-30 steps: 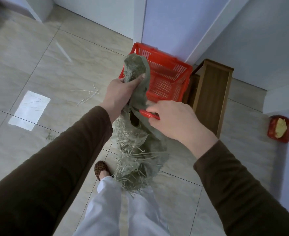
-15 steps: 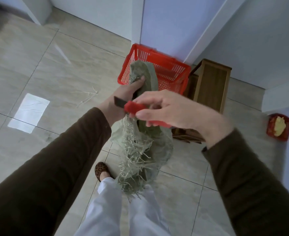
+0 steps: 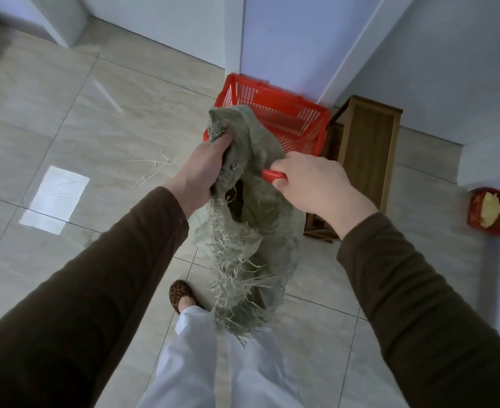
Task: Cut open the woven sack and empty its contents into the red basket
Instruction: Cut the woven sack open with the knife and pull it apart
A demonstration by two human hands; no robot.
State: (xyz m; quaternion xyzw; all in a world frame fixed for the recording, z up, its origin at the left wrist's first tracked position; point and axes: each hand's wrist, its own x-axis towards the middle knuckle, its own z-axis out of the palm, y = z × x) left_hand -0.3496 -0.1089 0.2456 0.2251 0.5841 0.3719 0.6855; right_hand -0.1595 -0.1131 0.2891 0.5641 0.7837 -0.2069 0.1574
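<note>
My left hand (image 3: pixel 197 172) grips the woven sack (image 3: pixel 251 231) at its bunched top, holding it just before the red basket (image 3: pixel 278 113). My right hand (image 3: pixel 310 184) clamps a red-handled cutter (image 3: pixel 272 175) against the sack; its blade, I think, is hidden in the weave.

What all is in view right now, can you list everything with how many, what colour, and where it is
woven sack: one, grey-green, frayed along its edge, held up at centre
knife handle: one, red, against the sack's right side; blade not visible
basket: one, red, on the floor beyond the sack, by the wall
wooden stand: one, brown, right of the basket
tray: one, red with something yellow in it, on the floor at far right
loose fibres: a few, pale, on the tiles at left
floor: beige tiles, with a bright light patch at left
shoe: one, leopard print, below the sack
left hand: gripping the sack's top
right hand: gripping the knife handle
</note>
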